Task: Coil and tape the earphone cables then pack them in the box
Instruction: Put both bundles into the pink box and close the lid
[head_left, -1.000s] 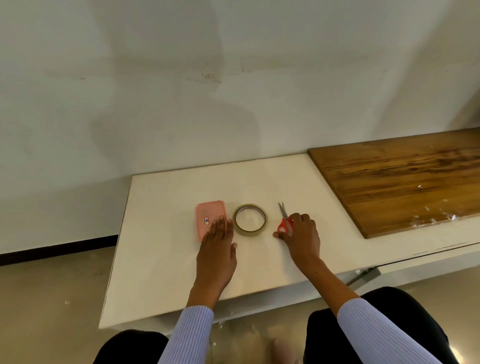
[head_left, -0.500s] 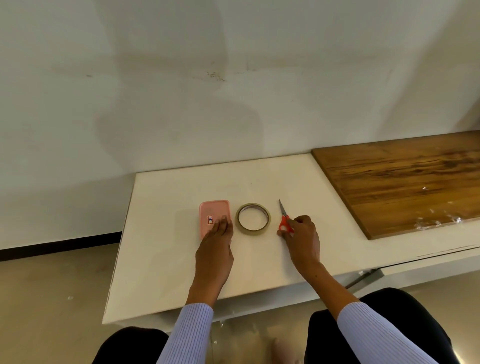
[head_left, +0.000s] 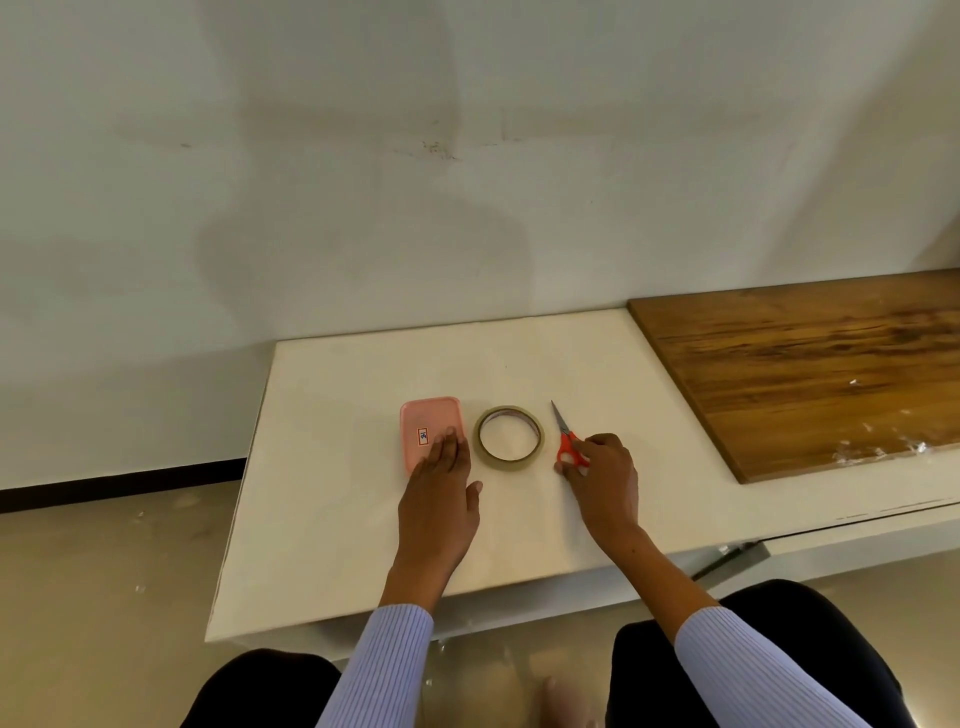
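Left hand (head_left: 439, 499) flat on pink box (head_left: 428, 428) (lid on); right hand (head_left: 602, 475) grips scissors (head_left: 567, 441).

A white worktop (head_left: 363, 519) stands against a pale wall (head_left: 363, 182) that shows faint stains and a few small dark marks. On the right part of the worktop lies a brown wooden board (head_left: 805, 374), with small whitish scraps scattered along its near edge. Below the worktop is a beige floor (head_left: 104, 597) flecked with small bits of debris, and a dark skirting strip (head_left: 119, 483) runs along the foot of the wall at the left.
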